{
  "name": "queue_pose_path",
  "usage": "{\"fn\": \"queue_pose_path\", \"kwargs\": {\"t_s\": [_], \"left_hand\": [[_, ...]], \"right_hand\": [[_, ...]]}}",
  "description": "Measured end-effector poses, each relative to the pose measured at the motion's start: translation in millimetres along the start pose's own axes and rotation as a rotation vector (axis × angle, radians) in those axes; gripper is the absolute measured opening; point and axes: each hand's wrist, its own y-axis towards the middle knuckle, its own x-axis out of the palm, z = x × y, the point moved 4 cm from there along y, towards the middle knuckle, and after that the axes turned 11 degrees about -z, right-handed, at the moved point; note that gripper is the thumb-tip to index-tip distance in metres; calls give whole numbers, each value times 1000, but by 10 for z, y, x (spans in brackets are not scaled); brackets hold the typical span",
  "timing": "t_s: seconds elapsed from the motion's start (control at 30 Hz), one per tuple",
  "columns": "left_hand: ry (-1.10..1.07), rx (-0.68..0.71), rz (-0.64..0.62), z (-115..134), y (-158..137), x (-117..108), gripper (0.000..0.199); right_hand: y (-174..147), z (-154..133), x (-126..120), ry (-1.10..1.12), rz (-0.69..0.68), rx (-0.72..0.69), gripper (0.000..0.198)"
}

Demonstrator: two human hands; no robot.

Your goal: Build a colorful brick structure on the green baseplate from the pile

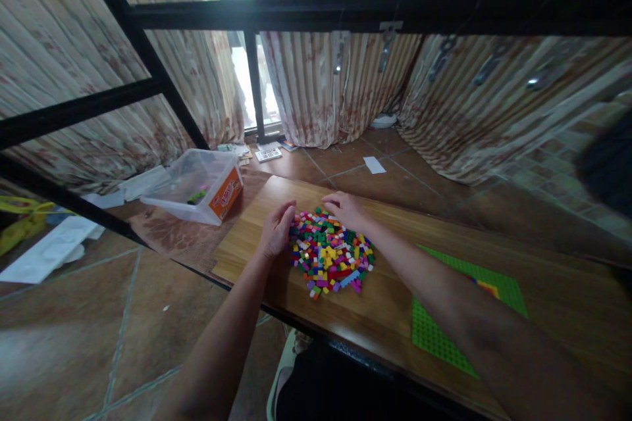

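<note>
A heap of small toy building bricks (330,255) in many colours lies on the wooden board. My left hand (278,229) rests along the heap's left side, palm turned toward the bricks, fingers stretched out and holding nothing I can see. At the far edge of the heap is my right hand (345,209), its fingers slightly curved and apart above the bricks, with no brick visible in them. Under my right forearm lies a green studded baseplate (439,329), partly hidden by the arm. A few red, yellow and blue bricks (486,287) sit on it.
A clear plastic box (192,174) with an orange label and a few green bricks inside stands left of the wooden board (284,194). A black metal frame (345,12) crosses in front of striped curtains (316,92). White paper (374,165) lies on the tiled floor.
</note>
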Motion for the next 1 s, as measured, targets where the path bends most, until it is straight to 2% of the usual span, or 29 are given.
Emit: {"fn": "queue_pose_path", "kwargs": {"t_s": [0.1,0.23,0.43,0.53,0.67,0.83,1.0], "left_hand": [[69,-9,83,-5,-129,-53,49],[165,8,64,24,-209,-4,47],[235,0,63,28,-202,36,45],[218,-5,76,37,-214,26,44],[166,-18,93,-5,-217,15,43],[22,-28,151,-137,-186,-2,42],[-20,-43,173,-180,-165,7,40]], "right_hand": [[103,-120,20,-95,-85,-1,24],[164,-217,79,-94,-176,4,16],[135,-256,133,-95,-158,38,16],[123,-183,37,-17,-62,35,19],[112,54,-203,47,140,162,27],[80,172,-195,-152,-18,191,27],[35,157,-112,-199,-89,203,23]]}}
